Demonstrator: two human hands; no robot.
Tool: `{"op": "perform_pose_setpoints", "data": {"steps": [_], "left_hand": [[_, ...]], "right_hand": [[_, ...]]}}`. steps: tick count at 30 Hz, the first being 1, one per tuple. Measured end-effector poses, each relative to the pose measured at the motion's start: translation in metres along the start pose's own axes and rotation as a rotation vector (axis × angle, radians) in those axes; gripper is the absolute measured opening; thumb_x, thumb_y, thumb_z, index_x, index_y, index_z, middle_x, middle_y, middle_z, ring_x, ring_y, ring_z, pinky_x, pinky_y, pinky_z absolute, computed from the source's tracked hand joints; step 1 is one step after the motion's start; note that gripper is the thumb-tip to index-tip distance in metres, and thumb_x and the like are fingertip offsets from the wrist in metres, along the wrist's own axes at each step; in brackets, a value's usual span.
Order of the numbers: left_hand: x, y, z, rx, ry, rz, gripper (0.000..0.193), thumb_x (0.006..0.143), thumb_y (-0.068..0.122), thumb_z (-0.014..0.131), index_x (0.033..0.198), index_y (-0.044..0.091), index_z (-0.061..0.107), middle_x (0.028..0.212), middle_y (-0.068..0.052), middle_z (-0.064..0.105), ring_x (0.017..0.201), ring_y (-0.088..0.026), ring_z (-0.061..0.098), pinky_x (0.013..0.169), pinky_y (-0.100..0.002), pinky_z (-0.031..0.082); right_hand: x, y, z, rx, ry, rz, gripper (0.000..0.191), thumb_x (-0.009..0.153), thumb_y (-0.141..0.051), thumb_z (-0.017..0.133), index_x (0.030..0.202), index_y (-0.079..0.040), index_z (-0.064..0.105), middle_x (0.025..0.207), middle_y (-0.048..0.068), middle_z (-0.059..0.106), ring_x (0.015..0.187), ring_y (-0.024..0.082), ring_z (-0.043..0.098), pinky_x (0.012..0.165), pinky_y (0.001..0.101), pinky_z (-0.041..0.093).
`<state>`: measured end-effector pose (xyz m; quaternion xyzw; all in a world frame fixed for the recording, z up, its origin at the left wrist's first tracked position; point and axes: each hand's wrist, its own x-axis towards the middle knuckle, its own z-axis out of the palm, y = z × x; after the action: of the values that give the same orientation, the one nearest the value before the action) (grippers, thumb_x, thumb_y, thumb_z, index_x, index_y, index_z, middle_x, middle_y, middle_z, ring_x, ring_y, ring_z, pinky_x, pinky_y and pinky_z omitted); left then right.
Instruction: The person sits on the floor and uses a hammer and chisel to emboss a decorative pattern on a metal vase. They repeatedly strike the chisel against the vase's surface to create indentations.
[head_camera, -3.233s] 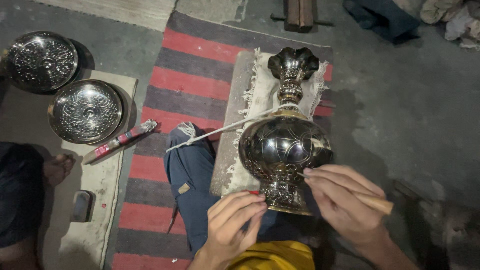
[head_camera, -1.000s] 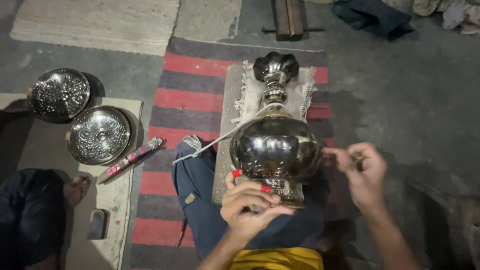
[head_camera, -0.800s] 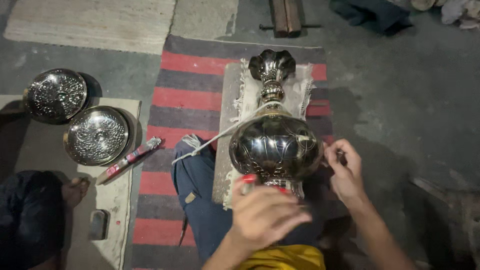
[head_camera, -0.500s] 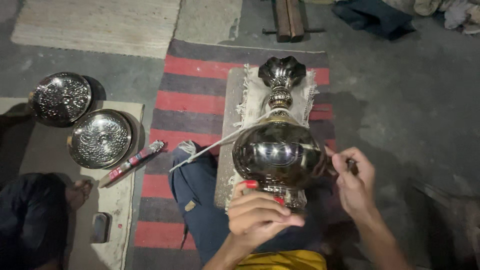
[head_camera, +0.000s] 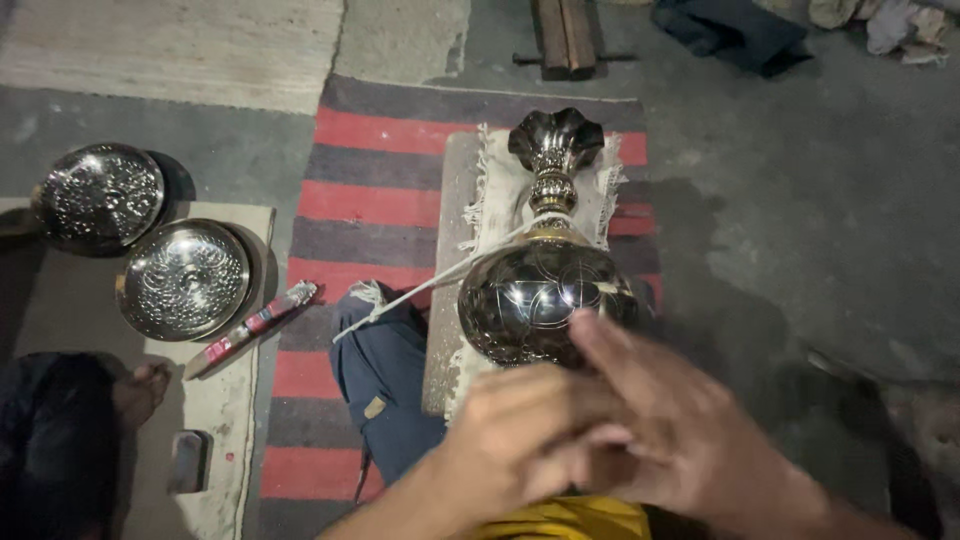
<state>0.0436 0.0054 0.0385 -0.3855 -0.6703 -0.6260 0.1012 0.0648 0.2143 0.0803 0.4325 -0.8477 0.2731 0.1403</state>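
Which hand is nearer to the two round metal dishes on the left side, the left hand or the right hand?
Left. The left hand is on the side toward the metal dishes, though apart from them. The right hand is farther, beyond the left hand, near the vase.

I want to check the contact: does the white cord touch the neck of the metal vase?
Touching. The head view shows the white cord looped tight around the neck of the metal vase, with no gap, then running left toward the knee.
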Motion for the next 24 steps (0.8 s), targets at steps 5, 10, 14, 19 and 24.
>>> {"op": "perform_pose_setpoints", "data": {"steps": [5,10,14,19,24], "left_hand": [[0.010,-0.019,-0.025,-0.070,0.125,-0.511,0.040,0.092,0.004,0.077,0.131,0.001,0.071,0.089,-0.007,0.078,0.071,-0.009,0.067,0.060,-0.026,0.052],[0.027,-0.044,-0.018,-0.602,0.165,-0.652,0.068,0.091,-0.006,0.070,0.153,0.005,0.044,0.109,-0.002,0.069,0.085,-0.006,0.067,0.076,-0.020,0.058],[0.034,-0.045,-0.015,-0.631,0.068,-0.662,0.066,0.096,-0.006,0.067,0.156,0.007,0.044,0.111,-0.001,0.069,0.094,-0.004,0.063,0.085,-0.018,0.054],[0.041,-0.034,-0.015,-0.345,-0.010,-0.600,0.058,0.099,-0.005,0.063,0.154,0.006,0.049,0.110,-0.006,0.076,0.096,-0.005,0.072,0.088,-0.021,0.060],[0.050,-0.028,-0.027,-0.100,-0.134,-0.557,0.058,0.095,-0.005,0.067,0.150,0.006,0.052,0.100,-0.009,0.077,0.089,-0.010,0.075,0.077,-0.023,0.061]], "right_hand": [[-0.083,0.015,-0.007,-0.085,0.280,0.357,0.053,0.099,-0.022,0.071,0.142,-0.014,0.041,0.131,0.021,0.062,0.108,0.032,0.071,0.095,0.0401,0.059],[-0.203,0.055,0.051,-0.054,-0.124,1.644,0.060,0.092,-0.021,0.075,0.150,-0.020,0.061,0.092,0.011,0.072,0.072,0.027,0.072,0.069,0.0413,0.060],[-0.263,0.028,0.127,0.411,0.028,1.808,0.068,0.091,-0.015,0.072,0.155,-0.021,0.049,0.096,0.011,0.071,0.073,0.026,0.070,0.067,0.0408,0.059],[-0.263,0.007,0.169,0.625,0.520,1.691,0.079,0.091,-0.009,0.069,0.161,-0.022,0.034,0.102,0.011,0.069,0.074,0.025,0.068,0.064,0.0402,0.057],[-0.249,0.058,0.108,0.603,0.691,1.427,0.092,0.091,-0.002,0.066,0.167,-0.022,0.019,0.108,0.012,0.067,0.075,0.024,0.066,0.062,0.0395,0.055]]}}
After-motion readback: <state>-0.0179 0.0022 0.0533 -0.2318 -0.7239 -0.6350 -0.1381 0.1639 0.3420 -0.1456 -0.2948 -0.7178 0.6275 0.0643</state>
